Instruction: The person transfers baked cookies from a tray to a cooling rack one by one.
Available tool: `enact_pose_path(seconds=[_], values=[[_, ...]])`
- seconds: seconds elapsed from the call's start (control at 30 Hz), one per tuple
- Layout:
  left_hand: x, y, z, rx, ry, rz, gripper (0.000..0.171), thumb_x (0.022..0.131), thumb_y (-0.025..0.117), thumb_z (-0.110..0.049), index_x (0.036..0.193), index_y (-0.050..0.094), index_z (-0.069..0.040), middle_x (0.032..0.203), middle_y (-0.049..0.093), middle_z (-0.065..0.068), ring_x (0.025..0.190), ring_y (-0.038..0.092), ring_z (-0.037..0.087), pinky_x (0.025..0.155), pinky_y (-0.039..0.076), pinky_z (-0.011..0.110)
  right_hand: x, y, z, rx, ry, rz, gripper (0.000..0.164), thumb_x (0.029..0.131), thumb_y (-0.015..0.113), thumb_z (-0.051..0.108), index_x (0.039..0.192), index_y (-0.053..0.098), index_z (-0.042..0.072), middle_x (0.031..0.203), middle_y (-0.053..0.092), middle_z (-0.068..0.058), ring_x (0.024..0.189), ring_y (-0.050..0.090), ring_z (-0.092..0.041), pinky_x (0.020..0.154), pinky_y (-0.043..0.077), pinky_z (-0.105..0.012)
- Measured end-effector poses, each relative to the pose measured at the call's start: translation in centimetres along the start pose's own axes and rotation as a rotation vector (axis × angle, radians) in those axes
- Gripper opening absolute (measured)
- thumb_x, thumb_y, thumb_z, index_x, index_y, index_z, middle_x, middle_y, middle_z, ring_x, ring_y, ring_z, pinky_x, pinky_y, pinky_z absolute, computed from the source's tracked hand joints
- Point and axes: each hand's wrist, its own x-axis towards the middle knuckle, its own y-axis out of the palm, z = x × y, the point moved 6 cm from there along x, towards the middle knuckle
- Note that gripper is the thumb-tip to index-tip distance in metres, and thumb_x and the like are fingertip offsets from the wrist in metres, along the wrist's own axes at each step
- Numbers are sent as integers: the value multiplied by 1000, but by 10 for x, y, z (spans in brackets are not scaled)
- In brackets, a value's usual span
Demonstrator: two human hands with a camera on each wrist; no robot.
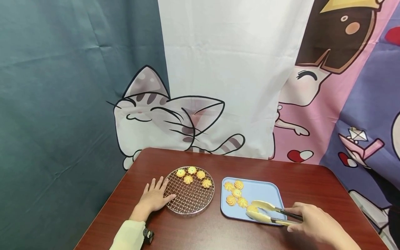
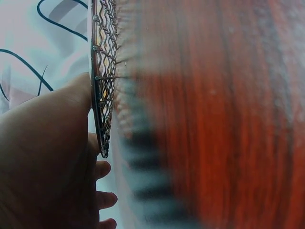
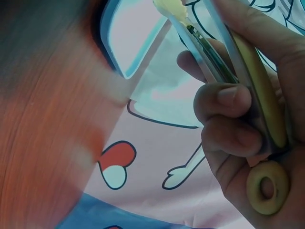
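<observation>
— Holding what?
— Gripping tongs [image 1: 265, 218] in right hand [image 1: 315, 221]; resting left hand [image 1: 155, 198], fingers spread, at rack's [image 1: 189, 198] rim.
— And the cookie [image 1: 252, 208]?
— Between tong tips, on tray's [image 1: 265, 191] near side; probably light, crumbly: pinch gently from 2 sides.

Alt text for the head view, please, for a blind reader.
A right hand holds tongs with tips around one of six cookies on a blue tray; the left hand lies at the rim of a round wire rack holding five more.

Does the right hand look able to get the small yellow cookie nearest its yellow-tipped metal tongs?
Likely yes: the right hand holds the tongs, which straddle the cookie, with nothing visible blocking.
</observation>
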Motion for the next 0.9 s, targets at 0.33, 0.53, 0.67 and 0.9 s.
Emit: enact_pose_path(seconds=[0.33, 0.53, 0.67, 0.9], values=[[0, 0, 1, 1, -6, 5, 85, 97, 53, -62, 157, 35, -5, 164, 25, 23, 150, 15, 53, 119, 12, 68, -4, 3, -2, -32, -9, -29, 49, 69, 90, 42, 115, 78, 29, 83, 55, 17, 73, 48, -2, 62, 41, -25], [-1, -1, 0, -1, -4, 2, 85, 97, 54, -61, 157, 35, -4, 164, 25, 24, 150, 16, 53, 118, 12, 69, -7, 9, -5, -32, 8, -35, 46, 71, 88, 41, 115, 78, 30, 82, 52, 16, 72, 47, -2, 62, 39, -24], [-1, -2, -1, 3, -3, 2, 84, 97, 54, -60, 157, 35, -4, 164, 25, 24, 149, 16, 53, 118, 12, 69, -7, 12, -7, -13, 43, -22, 48, 71, 88, 42, 116, 78, 29, 83, 53, 13, 74, 49, -6, 62, 39, -25], [-1, -2, -1, 5, -1, 7, 84, 98, 53, -61, 157, 36, -4, 164, 25, 24, 150, 16, 53, 118, 12, 69, -8, 5, -6, -35, 16, -56, 51, 72, 88, 45, 119, 77, 29, 86, 56, 16, 76, 49, -4, 63, 42, -25]])
